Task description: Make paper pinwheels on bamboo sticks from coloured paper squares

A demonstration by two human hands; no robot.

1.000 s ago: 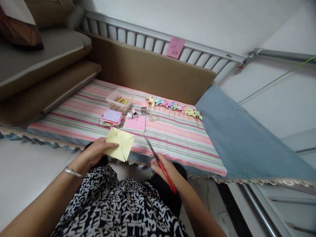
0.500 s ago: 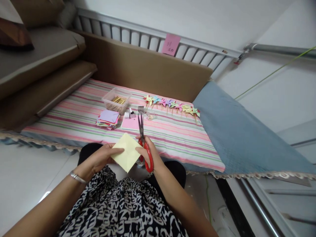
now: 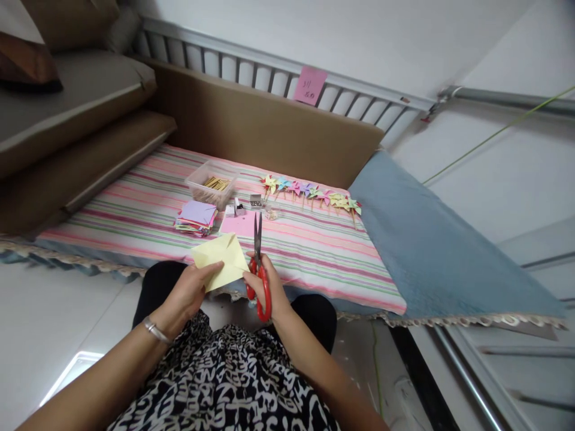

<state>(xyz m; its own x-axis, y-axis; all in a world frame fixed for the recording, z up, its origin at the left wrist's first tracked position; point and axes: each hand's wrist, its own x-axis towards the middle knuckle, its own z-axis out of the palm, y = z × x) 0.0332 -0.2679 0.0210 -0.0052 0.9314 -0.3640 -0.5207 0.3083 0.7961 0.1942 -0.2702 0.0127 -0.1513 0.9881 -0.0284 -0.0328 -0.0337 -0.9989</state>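
A pale yellow paper square (image 3: 231,254) is pinched in my left hand (image 3: 193,288), thumb on top. Creases or slits run in from its corners. My right hand (image 3: 275,290) is closed round red-handled scissors (image 3: 257,245), their blades pointing away from me and slightly parted. Its thumb and fingertips also touch the paper's right corner. Just beyond, on the striped cloth, lies a pink sheet (image 3: 238,223). Left of that is a stack of coloured paper squares (image 3: 196,214).
A clear plastic box (image 3: 193,185) of wooden sticks stands behind the paper stack. Small boxes (image 3: 256,201) sit near it. Several paper pinwheels (image 3: 305,190) form a row at the back right. A brown board (image 3: 265,129) and a railing (image 3: 247,72) border the far side.
The yellow paper has turned from a diamond pose and shifted left and away from me. The scissors have moved a little left and nearer, still in my right hand.
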